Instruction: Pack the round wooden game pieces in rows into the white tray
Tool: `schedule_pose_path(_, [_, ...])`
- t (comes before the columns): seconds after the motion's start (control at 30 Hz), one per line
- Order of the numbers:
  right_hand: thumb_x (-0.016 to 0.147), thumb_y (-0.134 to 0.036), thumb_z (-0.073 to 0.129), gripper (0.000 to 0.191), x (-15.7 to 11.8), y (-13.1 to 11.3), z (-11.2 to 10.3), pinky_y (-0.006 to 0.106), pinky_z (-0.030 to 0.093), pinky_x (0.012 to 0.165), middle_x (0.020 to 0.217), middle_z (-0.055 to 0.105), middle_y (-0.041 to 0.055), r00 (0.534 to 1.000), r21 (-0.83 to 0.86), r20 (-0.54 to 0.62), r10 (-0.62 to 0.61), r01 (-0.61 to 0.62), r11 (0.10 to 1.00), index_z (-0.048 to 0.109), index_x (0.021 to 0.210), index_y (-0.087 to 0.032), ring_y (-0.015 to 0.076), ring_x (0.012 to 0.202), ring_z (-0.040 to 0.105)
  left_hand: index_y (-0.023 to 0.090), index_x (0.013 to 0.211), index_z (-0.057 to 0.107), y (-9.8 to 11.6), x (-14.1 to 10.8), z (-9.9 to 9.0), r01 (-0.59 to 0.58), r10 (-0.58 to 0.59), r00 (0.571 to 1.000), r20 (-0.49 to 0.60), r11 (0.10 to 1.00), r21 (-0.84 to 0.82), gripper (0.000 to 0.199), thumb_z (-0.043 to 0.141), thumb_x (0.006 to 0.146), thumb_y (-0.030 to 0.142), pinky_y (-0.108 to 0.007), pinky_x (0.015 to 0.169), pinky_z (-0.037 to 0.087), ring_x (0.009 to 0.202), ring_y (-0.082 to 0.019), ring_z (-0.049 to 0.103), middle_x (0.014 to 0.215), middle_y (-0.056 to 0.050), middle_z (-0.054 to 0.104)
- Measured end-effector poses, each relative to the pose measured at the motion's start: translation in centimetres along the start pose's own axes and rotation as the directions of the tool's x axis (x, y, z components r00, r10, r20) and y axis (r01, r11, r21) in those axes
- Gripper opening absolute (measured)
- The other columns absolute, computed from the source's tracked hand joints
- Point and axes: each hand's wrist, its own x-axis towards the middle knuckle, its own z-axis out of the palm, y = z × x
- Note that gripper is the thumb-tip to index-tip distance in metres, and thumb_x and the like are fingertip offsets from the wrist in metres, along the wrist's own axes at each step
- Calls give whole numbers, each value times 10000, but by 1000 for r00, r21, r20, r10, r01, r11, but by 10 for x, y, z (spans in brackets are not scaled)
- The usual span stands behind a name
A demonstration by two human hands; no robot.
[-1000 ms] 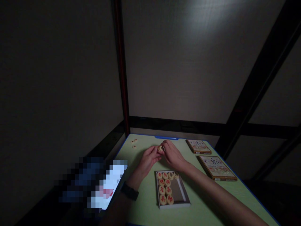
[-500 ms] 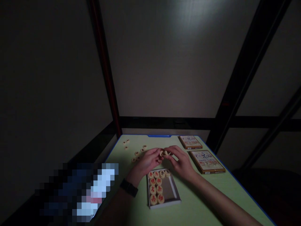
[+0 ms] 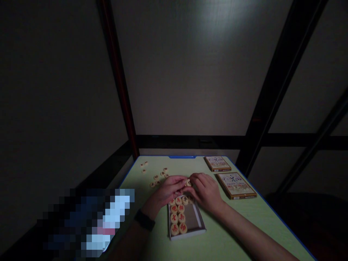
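I have a small, pale, round disc with a dark mark (image 3: pixel 188 182) up between both hands, above the light green surface (image 3: pixel 221 241) with its blue edge. The left hand's (image 3: pixel 171 189) grip is clamped on it; the right hand's (image 3: pixel 208 191) fingers curl round its other side, and I can't tell whether that grip is clamped too. Just below, a shallow white-walled open tray (image 3: pixel 191 234) bears rows of discs marked in red (image 3: pixel 181 218); my right hand obscures its far right corner, my left its far left one. Six loose discs (image 3: pixel 162 174) lie just beyond the left hand, three more (image 3: pixel 144 170) near the surface's far left corner. Two flat printed boxes (image 3: pixel 236 185) lie along the right edge, one behind the other. Beyond the left edge I get a bright, pixelated rectangle (image 3: pixel 115 215), unreadable.
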Motion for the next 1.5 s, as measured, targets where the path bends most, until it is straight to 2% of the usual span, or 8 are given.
schedule_pose_path(0.27, [969, -421, 546, 317, 2, -9, -4, 386, 523, 783, 1032, 705, 143, 999, 118, -30, 44, -40, 992, 637, 1134, -167, 258, 907, 651, 118, 905, 694, -1, 0, 2, -31, 32, 999, 8, 996, -87, 426, 895, 643, 388, -170, 522, 257, 599, -34, 419, 741, 24, 514])
schedule_pose_path(0.4, [963, -336, 557, 233, 4, -12, -4, 373, 555, 768, 1013, 704, 125, 994, 218, -84, 69, -49, 975, 639, 1122, -187, 243, 890, 665, 115, 898, 670, -1, 1, 2, -33, 38, 998, 44, 995, -96, 366, 856, 709, 367, -172, 508, 238, 561, -19, 370, 744, 22, 515])
schedule_pose_path(0.5, [957, -271, 556, 200, 4, -10, -3, 359, 573, 779, 1007, 697, 108, 984, 308, -126, 124, -81, 948, 632, 1129, -203, 228, 904, 669, 117, 878, 666, 2, 1, 3, -58, 59, 998, 10, 994, -94, 376, 859, 699, 386, -175, 507, 241, 563, -28, 377, 718, 30, 505])
schedule_pose_path(0.67, [945, -197, 549, 241, 4, -2, 1, 325, 582, 762, 989, 681, 90, 971, 356, -120, 207, -153, 922, 630, 1172, -206, 204, 883, 671, 112, 866, 680, 6, 1, 3, -110, 111, 990, -91, 994, 12, 441, 865, 662, 457, -180, 516, 277, 587, -50, 480, 737, 4, 575])
schedule_pose_path(0.97, [906, -188, 589, 133, -3, 2, 9, 307, 547, 667, 880, 650, 76, 975, 277, 55, 215, -222, 935, 642, 1027, -179, 209, 771, 647, 166, 887, 586, -2, 5, 2, -129, 202, 959, -199, 936, 329, 440, 730, 743, 556, -180, 424, 313, 465, -74, 551, 657, 48, 573])
schedule_pose_path(1.1, [925, -204, 587, 152, -4, 2, 10, 307, 549, 670, 886, 646, 80, 981, 269, 81, 175, -190, 944, 644, 1063, -176, 209, 768, 646, 181, 913, 551, 0, 4, 3, -80, 160, 968, -192, 925, 371, 465, 689, 748, 593, -173, 361, 295, 427, -86, 580, 709, 41, 596])
schedule_pose_path(1.27, [956, -228, 567, 165, -5, 0, 11, 300, 556, 674, 901, 653, 81, 988, 331, 58, 142, -154, 931, 631, 1100, -179, 201, 779, 647, 172, 911, 544, 1, 2, 7, -88, 165, 971, -174, 920, 381, 492, 675, 741, 614, -163, 351, 313, 436, -94, 610, 769, 15, 627])
schedule_pose_path(1.5, [965, -258, 564, 170, -6, -3, 13, 309, 564, 685, 900, 646, 76, 986, 349, 10, 169, -162, 923, 629, 1102, -182, 199, 784, 647, 186, 904, 530, -1, 5, 10, -84, 160, 970, -180, 924, 373, 507, 696, 713, 626, -165, 320, 305, 409, -111, 599, 697, 26, 628])
